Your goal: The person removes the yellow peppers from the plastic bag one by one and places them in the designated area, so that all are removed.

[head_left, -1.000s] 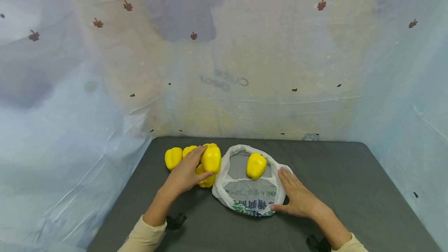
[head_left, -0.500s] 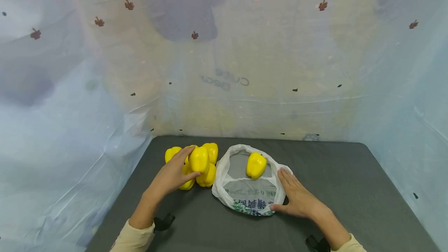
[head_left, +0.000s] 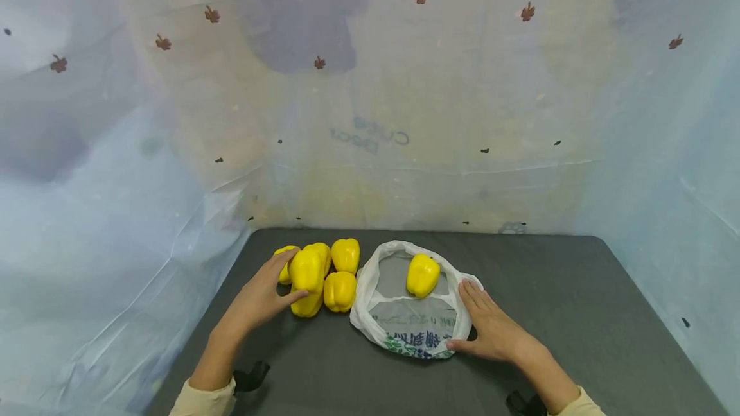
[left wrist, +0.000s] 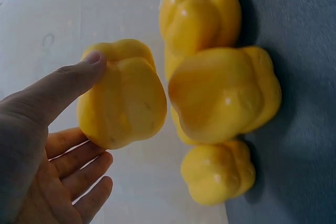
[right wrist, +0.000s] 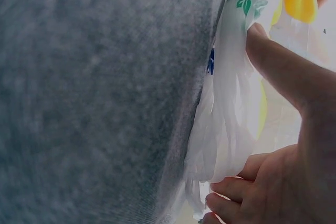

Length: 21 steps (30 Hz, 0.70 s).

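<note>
My left hand (head_left: 257, 297) pinches a yellow bell pepper (left wrist: 123, 95) between its thumb and fingertips, in the air over the group at the left of the table. Beneath and around it sit several more yellow bell peppers (head_left: 340, 292), partly hidden by the held one in the head view. To their right a white plastic bag (head_left: 363, 305) with blue and green print lies with its mouth spread wide. Inside the bag is one yellow pepper (head_left: 423, 275). Against the bag's right side rests my right hand (head_left: 497, 326), fingers straight, thumb (right wrist: 275, 59) touching the plastic.
The dark grey table (head_left: 566, 300) reaches back to a pale plastic sheet (head_left: 428, 198) that hangs behind and on both sides. A black strap (head_left: 251, 376) shows under the left wrist, and another strap (head_left: 525, 402) under the right.
Holding its pepper, my left hand has moved left, away from the bag and across the group, uncovering the peppers nearest the bag. My right hand and the bag stay in place.
</note>
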Available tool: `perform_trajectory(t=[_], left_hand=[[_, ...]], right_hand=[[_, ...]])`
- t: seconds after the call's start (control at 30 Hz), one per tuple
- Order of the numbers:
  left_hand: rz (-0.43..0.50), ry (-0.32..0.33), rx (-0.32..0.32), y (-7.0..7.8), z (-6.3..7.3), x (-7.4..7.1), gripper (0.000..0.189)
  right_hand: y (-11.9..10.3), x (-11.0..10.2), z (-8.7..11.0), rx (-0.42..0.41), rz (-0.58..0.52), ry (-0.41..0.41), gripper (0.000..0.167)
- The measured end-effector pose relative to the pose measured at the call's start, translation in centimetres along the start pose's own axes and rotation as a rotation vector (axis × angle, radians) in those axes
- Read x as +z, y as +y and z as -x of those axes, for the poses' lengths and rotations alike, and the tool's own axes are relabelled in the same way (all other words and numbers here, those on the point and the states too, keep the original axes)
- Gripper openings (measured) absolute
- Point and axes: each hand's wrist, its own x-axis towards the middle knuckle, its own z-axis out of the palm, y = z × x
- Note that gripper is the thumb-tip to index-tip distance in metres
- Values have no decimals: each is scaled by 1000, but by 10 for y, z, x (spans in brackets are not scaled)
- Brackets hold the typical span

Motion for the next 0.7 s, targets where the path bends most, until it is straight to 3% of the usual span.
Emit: perform_trajectory(t=[0.7], left_hand=[[36,9,-38,-36,22,-18,98]], right_hand=[[2,1,-1,-1,3,0,129]])
